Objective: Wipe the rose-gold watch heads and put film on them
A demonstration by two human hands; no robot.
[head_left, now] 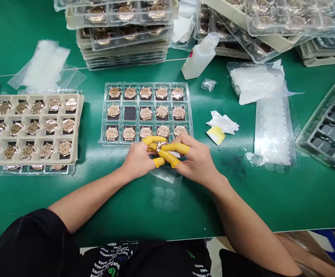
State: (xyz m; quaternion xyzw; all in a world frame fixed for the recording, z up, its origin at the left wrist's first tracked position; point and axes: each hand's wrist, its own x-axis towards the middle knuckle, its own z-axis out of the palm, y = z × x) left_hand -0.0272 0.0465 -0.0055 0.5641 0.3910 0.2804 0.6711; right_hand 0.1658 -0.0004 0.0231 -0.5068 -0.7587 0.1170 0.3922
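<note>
At frame centre I see my left hand (pixel 138 159) and right hand (pixel 198 161), in yellow finger cots (pixel 173 147), both pinching one round gold metal watch case (pixel 161 146); its marking is unreadable.

The black fabric shirt (pixel 54 246), at the near edge below the clear plastic compartment tray (pixel 189 111), carries white block lettering, upside down to the camera. Only fragments can be made out, such as "YOUR" and a larger "ER"; the rest is too small to tell. The gold-coloured round watch cases (pixel 146 113) in that tray each bear a dark mark like two curved letters, too small to read. On the white plastic squeeze bottle (pixel 198 59), behind and right of the tray, a red label patch is illegible.
</note>
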